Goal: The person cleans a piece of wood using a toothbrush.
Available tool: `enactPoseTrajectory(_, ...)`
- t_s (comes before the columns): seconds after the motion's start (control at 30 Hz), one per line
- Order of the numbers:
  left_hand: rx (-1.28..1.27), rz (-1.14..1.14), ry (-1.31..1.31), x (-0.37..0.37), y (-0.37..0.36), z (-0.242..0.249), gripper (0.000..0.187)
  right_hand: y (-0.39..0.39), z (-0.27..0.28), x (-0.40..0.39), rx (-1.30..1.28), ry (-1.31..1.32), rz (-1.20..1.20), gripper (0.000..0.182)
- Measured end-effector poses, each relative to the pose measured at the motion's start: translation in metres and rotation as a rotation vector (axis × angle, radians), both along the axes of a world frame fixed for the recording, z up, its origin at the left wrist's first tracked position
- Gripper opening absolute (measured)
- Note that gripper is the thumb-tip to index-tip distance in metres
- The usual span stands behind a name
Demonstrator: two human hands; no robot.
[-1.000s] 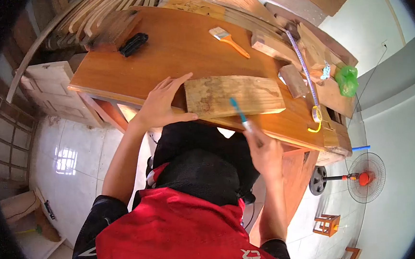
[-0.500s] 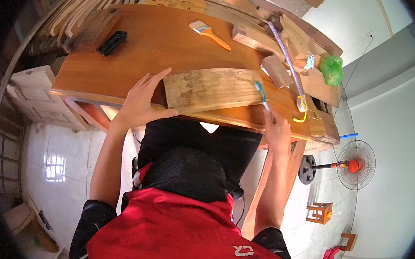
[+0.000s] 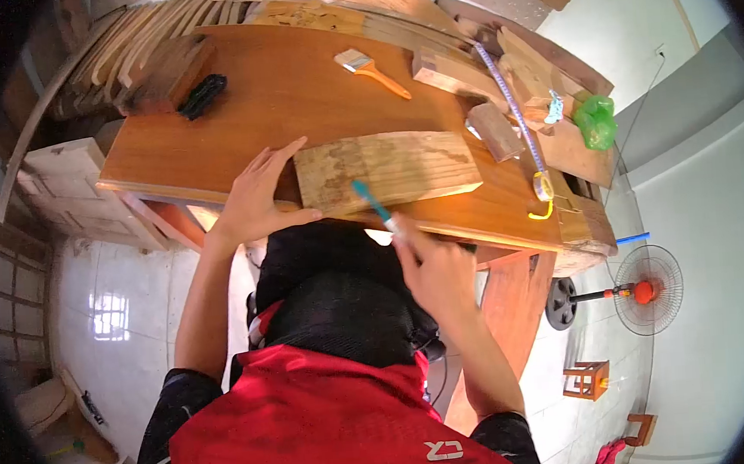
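A curved wooden block lies near the front edge of the wooden table. My left hand braces its left end, with the thumb at the lower corner and the stretched fingers at the upper corner. Closed around the pale handle of a teal toothbrush, my right hand is just below the block. The toothbrush head is over the block's left half, against its face as far as I can see. Darker, damp-looking patches mark the block's surface.
On the table lie a paintbrush, a black object, a small wood block and an extended tape measure. A green plastic bag sits among wood offcuts at right. A fan stands on the floor.
My right hand has moved left with the toothbrush, from the block's right end to its left half. The block's right end sits slightly lower in view; my left hand stays at its left end.
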State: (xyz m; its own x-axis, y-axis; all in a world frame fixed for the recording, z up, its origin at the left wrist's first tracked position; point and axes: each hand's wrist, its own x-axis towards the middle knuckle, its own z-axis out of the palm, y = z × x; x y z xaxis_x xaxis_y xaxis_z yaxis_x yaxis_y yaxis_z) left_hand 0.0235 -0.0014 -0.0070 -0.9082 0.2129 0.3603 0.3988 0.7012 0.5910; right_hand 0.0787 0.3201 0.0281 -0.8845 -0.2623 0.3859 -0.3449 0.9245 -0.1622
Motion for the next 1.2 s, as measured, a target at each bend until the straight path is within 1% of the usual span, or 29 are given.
enactPoseTrajectory(0.03,0.013,-0.006,-0.045,-0.002,0.0,0.001,0.111,-0.008,0.001,0.007,-0.046,-0.034,0.102,0.034)
enactPoseTrajectory(0.07,0.03,-0.026,-0.032,-0.004,-0.001,-0.002,0.112,-0.004,0.006,0.001,0.075,0.004,0.024,0.03)
enactPoseTrajectory(0.1,0.008,-0.007,-0.031,-0.004,-0.001,-0.004,0.112,0.002,0.011,-0.014,0.102,-0.058,-0.109,0.03)
enactPoseTrajectory(0.17,-0.028,0.028,-0.022,-0.003,0.0,-0.007,0.112,0.023,-0.001,-0.048,0.051,0.061,-0.174,0.033)
enactPoseTrajectory(0.2,-0.035,0.025,-0.015,-0.003,0.0,-0.007,0.113,0.017,-0.009,-0.049,0.196,-0.038,-0.253,0.034)
enactPoseTrajectory(0.23,-0.02,0.024,-0.006,-0.006,-0.001,-0.005,0.113,-0.011,0.006,-0.027,0.326,0.065,-0.156,0.033)
enactPoseTrajectory(0.3,-0.007,-0.006,-0.017,-0.005,-0.002,-0.006,0.112,-0.047,-0.003,-0.003,0.036,0.054,0.163,0.033)
enactPoseTrajectory(0.33,0.006,-0.017,-0.009,-0.007,-0.002,-0.006,0.113,-0.053,-0.005,0.0,-0.003,0.051,0.208,0.032)
enactPoseTrajectory(0.43,0.03,-0.015,-0.012,-0.002,-0.002,-0.007,0.113,-0.029,-0.001,-0.047,0.156,0.005,-0.03,0.032)
enactPoseTrajectory(0.47,0.024,-0.008,-0.018,-0.002,-0.001,-0.006,0.114,-0.026,0.007,-0.06,0.125,0.022,-0.055,0.031)
enactPoseTrajectory(0.57,0.011,-0.01,0.007,-0.008,-0.004,-0.004,0.115,-0.056,0.025,-0.021,0.183,-0.079,0.079,0.031)
enactPoseTrajectory(0.6,0.005,-0.025,0.005,-0.006,-0.003,-0.006,0.115,-0.068,0.014,-0.03,-0.036,0.399,0.409,0.03)
enactPoseTrajectory(0.63,0.006,-0.024,-0.011,-0.005,-0.001,-0.006,0.115,-0.062,0.014,-0.032,0.042,0.218,0.297,0.029)
enactPoseTrajectory(0.7,0.009,-0.005,-0.036,-0.003,-0.001,-0.002,0.115,-0.047,0.032,-0.039,0.196,-0.14,0.09,0.029)
enactPoseTrajectory(0.73,0.011,-0.015,-0.019,-0.001,-0.001,-0.006,0.116,-0.041,0.032,-0.055,0.194,-0.052,0.013,0.03)
enactPoseTrajectory(0.8,0.014,-0.024,0.042,-0.006,-0.003,-0.009,0.117,-0.047,0.028,-0.052,0.205,-0.114,0.019,0.031)
enactPoseTrajectory(0.83,0.028,-0.022,0.032,-0.009,-0.004,-0.004,0.117,-0.057,0.03,-0.049,0.207,-0.138,0.024,0.032)
enactPoseTrajectory(0.87,0.043,-0.022,0.011,-0.007,-0.003,0.0,0.118,-0.069,0.03,-0.033,0.199,-0.106,0.111,0.032)
enactPoseTrajectory(0.9,0.059,-0.027,-0.02,-0.003,-0.001,0.0,0.118,-0.072,0.023,-0.03,0.105,0.04,0.296,0.027)
enactPoseTrajectory(0.97,0.059,-0.017,-0.005,-0.004,-0.001,0.0,0.119,-0.066,0.031,-0.05,0.171,-0.057,0.236,0.028)
enactPoseTrajectory(1.0,0.063,-0.013,-0.001,-0.002,0.0,-0.002,0.12,-0.061,0.026,-0.072,0.163,-0.053,0.135,0.028)
enactPoseTrajectory(1.07,0.053,-0.022,0.01,-0.001,-0.001,-0.008,0.12,-0.054,0.004,-0.082,0.198,-0.028,0.132,0.03)
enactPoseTrajectory(1.1,0.047,-0.023,0.027,-0.005,-0.003,-0.007,0.12,-0.053,0.002,-0.088,0.216,-0.003,0.132,0.03)
enactPoseTrajectory(1.13,0.051,-0.016,0.017,-0.009,-0.005,-0.002,0.12,-0.07,0.021,-0.063,0.208,-0.049,0.175,0.03)
enactPoseTrajectory(1.17,0.057,-0.014,-0.009,-0.006,-0.004,0.0,0.12,-0.077,0.026,-0.046,0.146,-0.045,0.28,0.029)
enactPoseTrajectory(1.2,0.063,-0.019,-0.041,-0.003,-0.002,0.0,0.12,-0.077,0.029,-0.045,0.144,-0.097,0.288,0.028)
